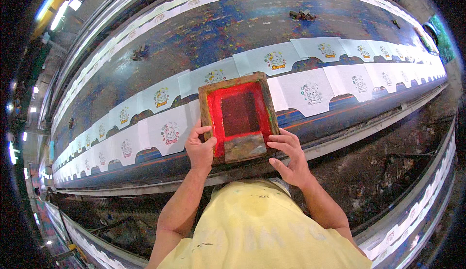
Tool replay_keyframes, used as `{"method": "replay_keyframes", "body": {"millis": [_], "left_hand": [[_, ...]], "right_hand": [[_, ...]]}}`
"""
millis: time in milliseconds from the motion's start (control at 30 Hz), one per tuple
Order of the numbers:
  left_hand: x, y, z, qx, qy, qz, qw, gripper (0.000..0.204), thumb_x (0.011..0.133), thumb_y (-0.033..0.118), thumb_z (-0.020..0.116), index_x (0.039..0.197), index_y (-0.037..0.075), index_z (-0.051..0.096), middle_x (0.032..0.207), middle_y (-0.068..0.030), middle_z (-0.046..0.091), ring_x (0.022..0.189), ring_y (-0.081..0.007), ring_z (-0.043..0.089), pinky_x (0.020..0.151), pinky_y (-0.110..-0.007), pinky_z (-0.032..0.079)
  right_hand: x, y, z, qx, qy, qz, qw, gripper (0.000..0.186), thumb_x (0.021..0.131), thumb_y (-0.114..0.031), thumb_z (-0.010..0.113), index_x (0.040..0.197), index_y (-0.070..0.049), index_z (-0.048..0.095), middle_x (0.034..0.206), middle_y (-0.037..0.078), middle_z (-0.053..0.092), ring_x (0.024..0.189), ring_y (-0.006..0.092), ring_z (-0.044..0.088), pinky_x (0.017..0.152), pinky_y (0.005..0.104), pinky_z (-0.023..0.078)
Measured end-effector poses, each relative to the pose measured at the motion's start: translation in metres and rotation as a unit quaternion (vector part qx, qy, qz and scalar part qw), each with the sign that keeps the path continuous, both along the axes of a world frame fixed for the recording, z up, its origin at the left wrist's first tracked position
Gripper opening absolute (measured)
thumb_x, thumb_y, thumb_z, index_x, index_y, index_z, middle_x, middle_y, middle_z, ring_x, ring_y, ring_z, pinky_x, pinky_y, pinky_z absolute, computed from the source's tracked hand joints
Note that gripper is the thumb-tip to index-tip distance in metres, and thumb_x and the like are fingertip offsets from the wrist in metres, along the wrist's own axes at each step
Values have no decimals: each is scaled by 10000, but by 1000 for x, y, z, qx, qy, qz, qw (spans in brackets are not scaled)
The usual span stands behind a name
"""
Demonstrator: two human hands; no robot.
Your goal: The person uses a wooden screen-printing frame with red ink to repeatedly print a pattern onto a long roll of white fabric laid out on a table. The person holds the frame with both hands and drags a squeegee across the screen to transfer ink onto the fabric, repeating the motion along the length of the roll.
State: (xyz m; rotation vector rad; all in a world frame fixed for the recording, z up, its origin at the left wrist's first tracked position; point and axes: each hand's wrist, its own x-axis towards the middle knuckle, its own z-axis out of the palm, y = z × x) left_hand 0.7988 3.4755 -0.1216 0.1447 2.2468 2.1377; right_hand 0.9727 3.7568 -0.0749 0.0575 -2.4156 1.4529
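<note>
A wooden screen-printing frame (268, 92), smeared with red ink inside, sits over the near row of white fabric pieces. Its mesh (239, 113) looks dark red, and a flat ink-stained brown piece (245, 149) lies at its near end. My left hand (200, 145) is closed on the frame's left side, thumb on top. At the near right corner is my right hand (291, 157), its fingers apart and their tips at or close to the wood. Left of the frame, a printed fabric piece (184, 116) bears a cartoon with red; the right-hand piece (296, 82) shows a cartoon without red.
The long dark table (208, 31), spattered with paint, carries further rows of white pieces (262, 55) along both edges. Small dark lumps (302, 15) lie on its middle. A rail (340, 145) runs along the near edge. Another table with white pieces (412, 215) stands at lower right.
</note>
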Motion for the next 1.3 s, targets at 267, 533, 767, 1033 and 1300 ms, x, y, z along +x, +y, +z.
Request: {"method": "replay_keyframes", "body": {"millis": [267,533,767,1033,1300], "left_hand": [[1,1,-1,38,-10,-17,999,306,853,-173,737,1102,6,752,1736,-234,587,1513,-287,642,1243,-416,519],[0,1,-9,9,-11,-8,1000,297,820,-116,792,1083,20,783,1681,-227,643,1482,-301,662,1240,-414,512],[-2,1,-12,-11,-4,-6,1000,288,796,-95,807,1060,21,809,1693,-259,626,1521,-342,642,1282,-422,471],[-4,3,-11,-52,30,3,998,186,828,-59,792,996,18,812,1682,-271,628,1591,-367,582,1313,-426,425],[0,4,-3,-101,22,24,994,255,793,-128,782,1002,18,774,1710,-255,614,1540,-322,636,1269,-403,485]], "right_hand": [[1,-2,-4,-2,33,-27,999,472,954,-135,875,1416,-106,783,1531,153,717,1562,458,534,1309,607,414],[-5,-23,25,131,72,-16,989,437,919,-31,873,1344,-84,785,1459,147,744,1439,454,645,1213,573,519],[-26,-49,39,302,38,63,950,509,867,-94,853,1368,-102,766,1349,125,734,1361,393,673,1177,550,533],[-55,-52,50,355,-10,115,928,513,851,-57,778,1363,-86,770,1326,112,737,1287,361,685,1136,509,552],[-118,-14,63,308,-74,218,923,419,885,38,743,1295,-35,790,1241,184,780,1232,426,715,1090,519,583]]}}
